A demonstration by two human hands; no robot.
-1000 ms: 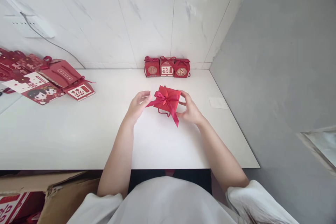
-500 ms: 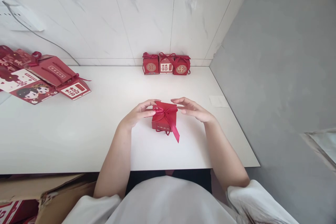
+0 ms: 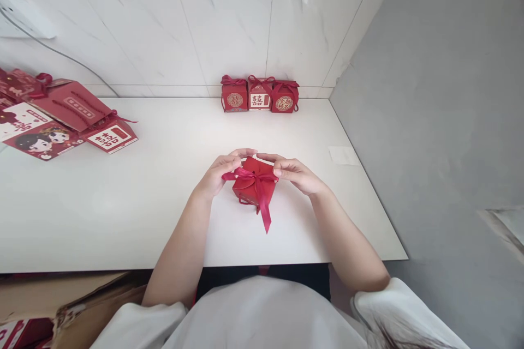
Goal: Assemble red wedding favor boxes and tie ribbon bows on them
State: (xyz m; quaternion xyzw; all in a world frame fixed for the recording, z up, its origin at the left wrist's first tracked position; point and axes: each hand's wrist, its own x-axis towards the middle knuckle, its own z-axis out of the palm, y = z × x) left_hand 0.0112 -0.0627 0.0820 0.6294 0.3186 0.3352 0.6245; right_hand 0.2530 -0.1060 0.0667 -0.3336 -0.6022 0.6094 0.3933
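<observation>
A small red gift box (image 3: 262,192) stands on the white table before me, tied with a magenta ribbon bow (image 3: 254,176) whose long tail hangs down its front. My left hand (image 3: 219,172) curls round the box's left back side, its thumb close to the left loop. On the other side my right hand (image 3: 298,173) closes about the box, thumb at the end of the right loop. The fingers of both hands reach behind the box, where their tips nearly meet and are partly hidden.
Three ribboned red boxes (image 3: 260,95) stand in a row against the tiled wall. Several red bags and boxes (image 3: 82,103) lie at the left. A cardboard box (image 3: 98,305) is below the table's front edge. A grey wall (image 3: 434,109) bounds the right.
My hands have come closer together and closed in around the gift box. The box has turned a little, and its ribbon tail now hangs farther left and lower.
</observation>
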